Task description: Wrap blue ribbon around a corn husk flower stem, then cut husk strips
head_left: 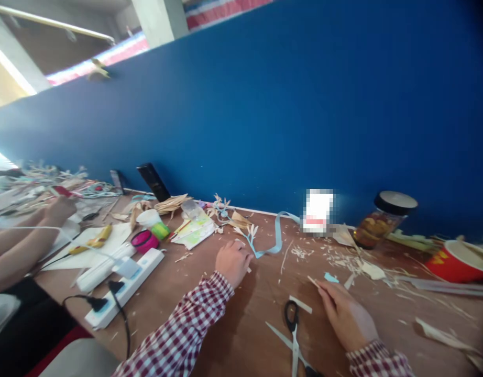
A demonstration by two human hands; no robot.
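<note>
My left hand [232,262] rests low over the brown table with its fingers curled; a small pale bit shows at the fingertips, too small to name. Just beyond it lies a pale husk-like flower [247,233] with a light-blue stem, and a light-blue ribbon [278,235] loops away from it towards the wall. Between thumb and forefinger, my right hand [347,311] pinches a thin pale strip [313,281]. Open-bladed scissors [292,335] with black handles lie between my hands, beside a flat pale strip [300,304].
To the left are a white power strip [125,290], a pink round container [145,241] and a co-worker's arms [33,230]. A lidded jar [383,220] and a red tub [461,262] stand at the right. Pale scraps [339,257] litter the table below the blue partition [265,115].
</note>
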